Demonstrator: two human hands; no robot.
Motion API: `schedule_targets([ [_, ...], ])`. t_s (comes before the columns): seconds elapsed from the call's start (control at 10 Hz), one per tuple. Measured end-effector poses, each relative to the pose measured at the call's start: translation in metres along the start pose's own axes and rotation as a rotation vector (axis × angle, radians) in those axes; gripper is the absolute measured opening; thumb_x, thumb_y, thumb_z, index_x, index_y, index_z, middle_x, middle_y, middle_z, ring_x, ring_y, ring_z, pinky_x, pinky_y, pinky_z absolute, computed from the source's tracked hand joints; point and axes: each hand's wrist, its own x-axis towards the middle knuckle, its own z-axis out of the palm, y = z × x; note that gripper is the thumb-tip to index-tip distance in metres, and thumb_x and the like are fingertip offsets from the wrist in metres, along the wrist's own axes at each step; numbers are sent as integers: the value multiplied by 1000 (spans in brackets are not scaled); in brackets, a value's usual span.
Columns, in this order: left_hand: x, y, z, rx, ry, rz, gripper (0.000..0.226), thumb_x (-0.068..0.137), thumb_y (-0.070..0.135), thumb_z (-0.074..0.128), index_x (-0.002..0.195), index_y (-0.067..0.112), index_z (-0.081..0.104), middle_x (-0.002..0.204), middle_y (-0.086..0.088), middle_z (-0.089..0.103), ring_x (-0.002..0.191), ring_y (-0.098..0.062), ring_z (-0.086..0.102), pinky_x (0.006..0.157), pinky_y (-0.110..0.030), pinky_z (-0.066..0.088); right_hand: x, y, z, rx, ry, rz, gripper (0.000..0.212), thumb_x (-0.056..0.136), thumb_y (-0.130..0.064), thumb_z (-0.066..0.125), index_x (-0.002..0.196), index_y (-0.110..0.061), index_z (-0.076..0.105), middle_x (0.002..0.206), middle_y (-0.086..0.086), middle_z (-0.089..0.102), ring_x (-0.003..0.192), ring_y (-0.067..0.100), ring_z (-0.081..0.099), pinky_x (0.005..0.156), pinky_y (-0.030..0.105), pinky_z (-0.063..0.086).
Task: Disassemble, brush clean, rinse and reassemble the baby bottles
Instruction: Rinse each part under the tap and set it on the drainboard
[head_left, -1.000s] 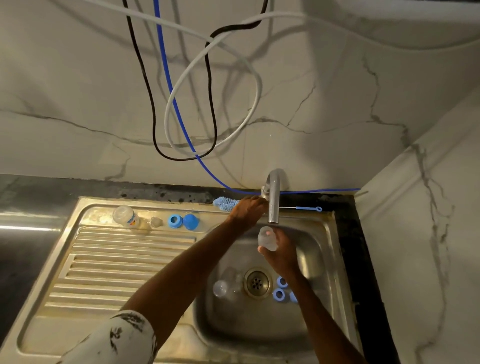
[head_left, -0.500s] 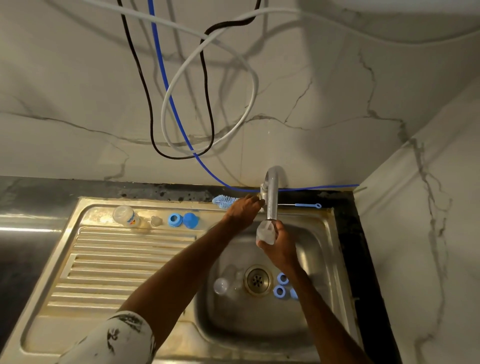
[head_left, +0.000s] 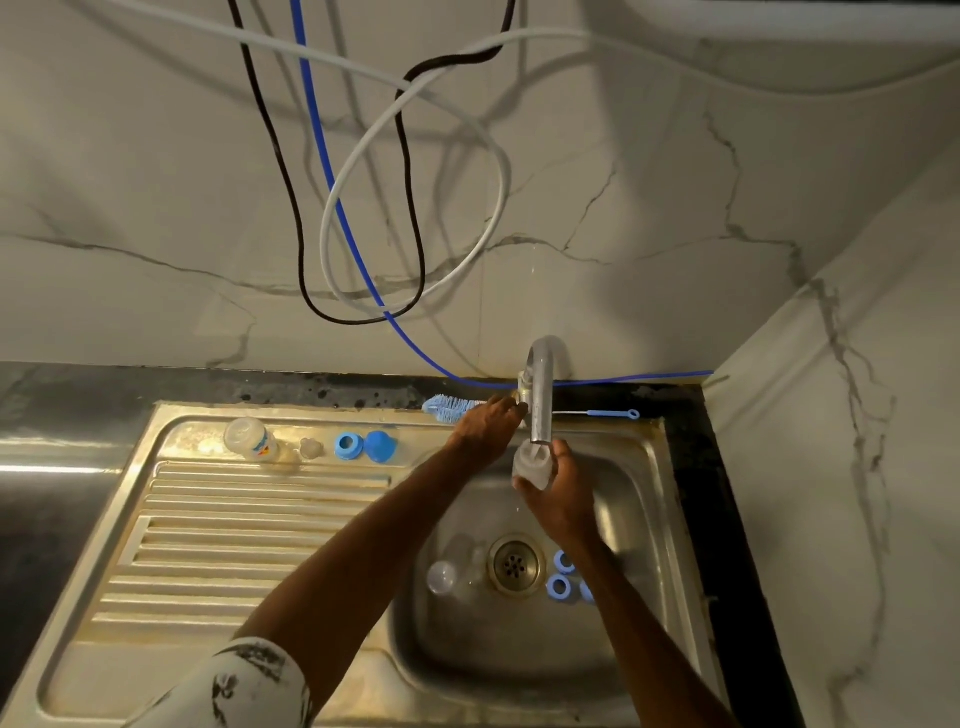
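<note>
Bottle (head_left: 531, 466) stands mouth-up in the right hand (head_left: 563, 496), over the sink (head_left: 652, 525) basin and right beneath the tap (head_left: 543, 395) spout, its mouth at the outlet; fingers and thumb wrap its lower body, so the neck pokes out above the grip; the right forearm comes in from the lower right, wrist bent up toward the spout. The left hand (head_left: 485, 426) reaches across from the lower left, arm nearly straight, knuckles up, fingertips at the tap's base; whether they clasp it or only touch it I cannot tell. Behind that hand a blue brush (head_left: 448, 407) lies on the back ledge; a thin brush (head_left: 613, 414) lies right of the tap. On the drainboard (head_left: 260, 545) a labelled bottle (head_left: 249, 439), a teat (head_left: 310, 448), a blue ring (head_left: 347, 446) and a blue cap (head_left: 380, 447) sit in 1 row. In the basin a clear bottle (head_left: 451, 571) lies left of the drain (head_left: 514, 564); 3 more rings (head_left: 560, 586) lie right of it, 1 partly under the right forearm.
</note>
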Motion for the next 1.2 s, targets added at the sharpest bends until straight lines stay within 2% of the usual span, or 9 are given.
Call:
schedule_targets([
  [0.2, -1, -2, 2, -10, -16, -2, 57, 96, -1, 60, 150, 6, 44, 147, -19, 52, 136, -35, 49, 104, -47, 50, -2, 11, 3, -53, -49, 2, 55, 77, -23, 81, 128, -21, 60, 112, -9, 69, 103, 10, 68, 85, 23, 55],
  [0.4, -3, -1, 3, -17, -25, -7, 57, 98, 1, 57, 153, 8, 41, 151, -19, 47, 138, -35, 46, 106, -46, 49, -6, 20, 7, -31, -10, -1, 47, 77, -19, 81, 121, -17, 64, 106, -8, 70, 100, 6, 68, 80, 11, 50],
  [0.6, -3, 1, 3, -42, -76, -44, 68, 95, 5, 64, 156, 14, 35, 157, -15, 41, 141, -33, 43, 106, -47, 49, -8, 17, 6, -13, 26, -69, 52, 81, -15, 82, 128, -17, 60, 108, -17, 64, 98, -17, 59, 81, -2, 40],
  [0.7, -3, 0, 4, -130, -136, -75, 83, 91, 11, 72, 160, 20, 27, 164, -11, 30, 147, -32, 34, 112, -48, 45, 0, 20, 9, 8, -41, -25, 50, 79, -21, 84, 123, -20, 62, 104, -19, 65, 98, -6, 64, 77, 1, 43],
  [0.8, -16, -2, 11, -374, -106, -133, 85, 92, 13, 67, 163, 24, 20, 169, -6, 20, 153, -27, 23, 123, -49, 28, 5, 33, 10, 96, -94, 209, 65, 72, -29, 90, 129, -17, 62, 112, -2, 70, 103, 17, 68, 81, 21, 54],
  [0.9, -36, 5, 18, -671, 135, -213, 54, 102, 7, 49, 153, 20, 40, 154, -8, 47, 139, -16, 46, 116, -36, 38, 14, 37, 10, 315, -187, 475, 72, 75, -35, 88, 138, -27, 54, 128, 2, 64, 110, 25, 66, 84, 42, 61],
  [1.0, -55, 11, 36, -874, 209, -259, 21, 109, 20, 45, 120, 12, 61, 111, -8, 69, 98, -15, 67, 90, -45, 58, 15, 27, 7, 482, -332, 616, 45, 86, -44, 75, 124, -21, 65, 118, 13, 71, 99, 31, 69, 80, 43, 61],
  [1.1, -66, 9, 47, -834, 183, -260, 36, 108, 50, 40, 116, 25, 63, 110, -1, 71, 113, -24, 68, 103, -44, 54, 15, 18, 5, 643, -357, 787, 47, 90, -48, 68, 114, -7, 69, 93, 18, 73, 77, 29, 68, 61, 34, 53],
  [1.2, -83, 14, 29, -1095, -170, -485, 51, 92, 81, 40, 120, 43, 59, 131, 14, 61, 133, -11, 49, 115, -26, 33, 19, 19, 5, 782, -339, 922, 52, 92, -45, 63, 112, 3, 66, 89, 24, 69, 65, 27, 65, 53, 30, 49],
])
